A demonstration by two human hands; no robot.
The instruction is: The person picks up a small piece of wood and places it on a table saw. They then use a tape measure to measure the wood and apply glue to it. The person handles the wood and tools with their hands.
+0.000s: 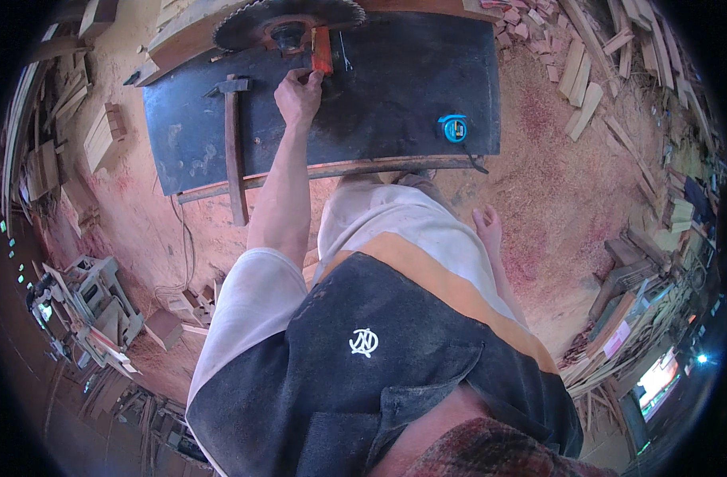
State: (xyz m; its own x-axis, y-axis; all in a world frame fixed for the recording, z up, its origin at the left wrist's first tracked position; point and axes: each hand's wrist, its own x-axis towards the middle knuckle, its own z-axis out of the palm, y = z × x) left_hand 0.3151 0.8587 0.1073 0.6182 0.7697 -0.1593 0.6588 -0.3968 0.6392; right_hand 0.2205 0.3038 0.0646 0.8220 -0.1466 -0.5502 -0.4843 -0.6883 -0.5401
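My left hand (298,94) reaches across the dark table-saw top (403,87), fingers closed on a red tool (323,51) beside the hub of the round toothed saw blade (288,22) at the table's far edge. My right hand (487,230) hangs by my hip with its fingers loosely apart and nothing in it. A blue tape measure (453,127) lies on the table near its front right corner. A wooden rail (234,147) lies across the left part of the top and sticks out over the front edge.
Red sawdust covers the floor (562,175). Offcuts and wooden blocks (586,71) lie to the right of the table, stacked boards (101,135) to its left. A machine (93,298) stands at lower left, more timber (618,318) at lower right.
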